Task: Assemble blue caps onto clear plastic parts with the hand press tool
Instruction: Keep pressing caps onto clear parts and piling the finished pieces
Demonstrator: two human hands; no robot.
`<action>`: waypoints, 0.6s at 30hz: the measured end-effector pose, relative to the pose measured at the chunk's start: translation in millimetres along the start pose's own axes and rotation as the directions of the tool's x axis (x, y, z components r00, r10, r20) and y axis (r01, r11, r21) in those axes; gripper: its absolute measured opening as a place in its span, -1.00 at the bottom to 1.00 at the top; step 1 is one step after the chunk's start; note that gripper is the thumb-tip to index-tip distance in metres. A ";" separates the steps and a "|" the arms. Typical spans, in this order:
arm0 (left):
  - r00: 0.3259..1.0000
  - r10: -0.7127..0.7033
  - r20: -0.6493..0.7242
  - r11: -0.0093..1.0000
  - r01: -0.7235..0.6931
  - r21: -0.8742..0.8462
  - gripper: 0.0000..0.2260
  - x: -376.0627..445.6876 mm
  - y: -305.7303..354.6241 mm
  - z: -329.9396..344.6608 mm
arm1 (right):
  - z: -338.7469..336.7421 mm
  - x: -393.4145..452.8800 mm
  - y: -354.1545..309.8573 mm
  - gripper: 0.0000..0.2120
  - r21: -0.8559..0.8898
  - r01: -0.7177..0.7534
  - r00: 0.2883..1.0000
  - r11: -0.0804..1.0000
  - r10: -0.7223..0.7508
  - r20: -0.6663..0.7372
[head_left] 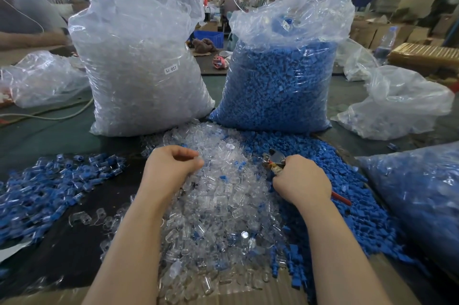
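Head view looks down on a table [62,130] heaped with parts. The left hand [171,165] hovers over the pile of clear plastic parts [218,193] in the middle, fingers curled with thumb meeting fingertips; whether it pinches a part I cannot tell. The right hand [301,180] grips the hand press tool [273,159], metal head pointing far-left, red handle trailing near-right, so its long axis runs diagonally. Blue caps [335,180] lie heaped to the right; finished pieces [49,185] are spread at left. Two full bags [280,81] stand at the far side. The clear parts look light, stiff and slick, lying at all angles; each is probably best pinched across its short body, open end left free for a cap.
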State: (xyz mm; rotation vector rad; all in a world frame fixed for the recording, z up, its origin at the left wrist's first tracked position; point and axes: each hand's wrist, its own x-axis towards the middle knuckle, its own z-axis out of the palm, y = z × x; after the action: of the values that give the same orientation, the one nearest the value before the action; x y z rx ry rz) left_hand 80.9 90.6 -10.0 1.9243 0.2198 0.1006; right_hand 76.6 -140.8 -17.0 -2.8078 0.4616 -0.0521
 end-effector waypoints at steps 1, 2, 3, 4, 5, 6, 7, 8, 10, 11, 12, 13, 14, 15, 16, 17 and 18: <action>1.000 0.008 0.005 0.999 -0.008 -0.035 -0.89 0.0 2.0 0.3 | -0.3 0.1 -0.2 -0.89 0.005 -0.005 1.000 1.000 0.005 -0.003; 1.000 0.015 0.011 0.998 -0.014 -0.056 -0.89 -0.1 3.8 0.9 | -0.6 0.2 -0.4 -0.88 0.007 -0.011 1.000 1.000 0.011 -0.002; 1.000 0.020 0.019 0.998 -0.018 -0.068 -0.90 -0.1 5.4 1.9 | -0.9 0.0 -0.9 -0.87 0.008 -0.015 1.000 1.000 0.015 0.000; 0.999 0.021 0.028 0.997 -0.019 -0.078 -0.91 -0.5 7.2 3.1 | -1.3 0.0 -1.3 -0.87 0.011 -0.019 1.000 1.000 0.018 0.002; 0.999 0.021 0.036 0.996 -0.018 -0.088 -0.91 -0.9 8.9 4.5 | -1.8 -0.2 -1.9 -0.85 0.014 -0.022 1.000 1.000 0.022 0.000; 0.999 0.022 0.046 0.995 -0.017 -0.094 -0.90 -1.5 10.7 6.0 | -2.5 -0.4 -2.5 -0.83 0.018 -0.025 1.000 1.000 0.025 -0.006; 0.998 0.025 0.057 0.995 -0.019 -0.100 -0.89 -1.8 12.3 7.7 | -3.5 -0.6 -2.9 -0.79 0.022 -0.028 0.999 0.999 0.028 -0.017; 0.997 0.027 0.069 0.994 -0.019 -0.111 -0.88 -2.2 14.0 9.4 | -4.7 -0.3 -3.1 -0.76 0.028 -0.031 0.999 0.999 0.032 -0.031; 0.995 0.024 0.096 0.988 -0.009 -0.156 -0.86 -4.1 18.0 12.5 | -7.0 0.6 -3.0 -0.74 0.054 -0.034 0.997 0.998 0.038 -0.060; 0.993 0.019 0.112 0.983 0.002 -0.184 -0.86 -5.1 19.6 13.9 | -7.8 1.2 -2.8 -0.74 0.076 -0.035 0.997 0.996 0.040 -0.069; 0.991 0.016 0.133 0.977 0.013 -0.212 -0.86 -6.3 21.2 15.1 | -7.9 1.8 -2.6 -0.76 0.106 -0.033 0.996 0.994 0.041 -0.074; 0.987 0.016 0.158 0.971 0.023 -0.238 -0.85 -7.4 22.8 16.6 | -7.7 2.5 -2.5 -0.78 0.142 -0.028 0.996 0.989 0.039 -0.076; 0.983 0.014 0.184 0.965 0.035 -0.260 -0.84 -8.4 24.4 18.4 | -7.3 3.3 -2.2 -0.81 0.178 -0.018 0.997 0.984 0.032 -0.076; 0.978 0.010 0.207 0.959 0.049 -0.279 -0.82 -9.4 25.7 20.6 | -7.1 3.8 -2.2 -0.84 0.213 -0.002 0.997 0.977 0.019 -0.077; 0.975 0.002 0.224 0.952 0.067 -0.298 -0.82 -10.4 27.1 23.0 | -7.1 4.3 -2.2 -0.86 0.248 0.018 0.997 0.968 0.002 -0.079; 0.972 -0.007 0.235 0.944 0.084 -0.320 -0.83 -11.1 28.1 25.6 | -7.7 4.7 -2.3 -0.87 0.285 0.039 0.996 0.958 -0.015 -0.084; 0.970 -0.017 0.242 0.933 0.102 -0.344 -0.85 -12.3 29.1 28.0 | -8.7 4.9 -2.7 -0.86 0.318 0.057 0.995 0.946 -0.029 -0.091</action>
State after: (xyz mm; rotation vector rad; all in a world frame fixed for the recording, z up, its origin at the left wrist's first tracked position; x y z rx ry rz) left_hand 76.8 52.5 7.7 1.5506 0.0919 -0.1224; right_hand 81.4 -142.3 -8.0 -2.5011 0.3726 -0.2352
